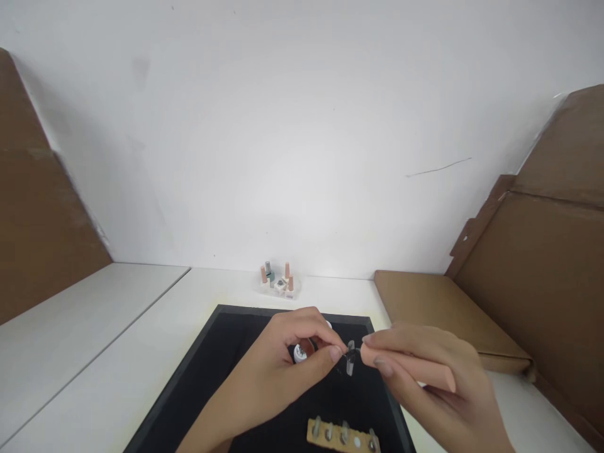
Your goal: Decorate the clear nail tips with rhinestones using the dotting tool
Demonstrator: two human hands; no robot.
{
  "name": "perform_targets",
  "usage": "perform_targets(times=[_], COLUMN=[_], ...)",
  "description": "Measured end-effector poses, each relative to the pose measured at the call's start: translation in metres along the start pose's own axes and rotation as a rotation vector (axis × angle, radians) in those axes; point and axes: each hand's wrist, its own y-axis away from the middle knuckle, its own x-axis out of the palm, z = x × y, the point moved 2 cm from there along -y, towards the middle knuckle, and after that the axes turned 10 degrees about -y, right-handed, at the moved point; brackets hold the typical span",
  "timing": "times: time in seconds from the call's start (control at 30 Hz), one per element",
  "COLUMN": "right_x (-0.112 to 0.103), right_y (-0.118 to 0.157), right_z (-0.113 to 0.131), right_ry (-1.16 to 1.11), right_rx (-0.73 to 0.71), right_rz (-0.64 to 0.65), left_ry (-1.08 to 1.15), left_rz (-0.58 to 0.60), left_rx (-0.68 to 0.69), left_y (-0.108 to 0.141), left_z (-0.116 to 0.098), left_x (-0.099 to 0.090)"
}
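In front of me, my left hand [302, 352] is closed in a pinch at the edge of a clear false nail tip [350, 365]; how it is attached or held is too small to see. My right hand [434, 371] grips the peach cap [408, 367] of a nail polish brush. The cap lies nearly level, its thin dark brush end pointing left and meeting the nail tip. Partly hidden by my left hand, a small white round container [299, 354] with something silvery at its top stands on the black mat [236, 352].
A tan strip [337, 443] carrying several clear nail tips lies near the front. At the back, a clear tray [279, 291] holds several small bottles with peach or grey caps. A flat cardboard box [425, 296] is at right; cardboard panels [557, 251] flank the white table.
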Motion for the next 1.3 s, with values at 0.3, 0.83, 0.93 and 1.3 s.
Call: perform_targets(times=[0.3, 0.83, 0.93, 1.3], right_x=[-0.001, -0.001, 0.001, 0.005], right_y=[-0.001, 0.001, -0.002, -0.005], right_z=[0.002, -0.001, 0.000, 0.007], right_ry=[-0.009, 0.004, -0.037, -0.031], right_rx=[-0.004, -0.019, -0.017, 0.004], right_rz=[-0.069, -0.056, -0.032, 0.001], left_ry=[-0.003, 0.267, 0.284, 0.349], left_rz=[0.013, 0.022, 0.023, -0.049], left_rx=[0.000, -0.079, -0.078, -0.098], left_y=[0.000, -0.009, -0.010, -0.010], left_z=[0.000, 0.021, 0.020, 0.014], left_x=[0.000, -0.001, -0.002, -0.006])
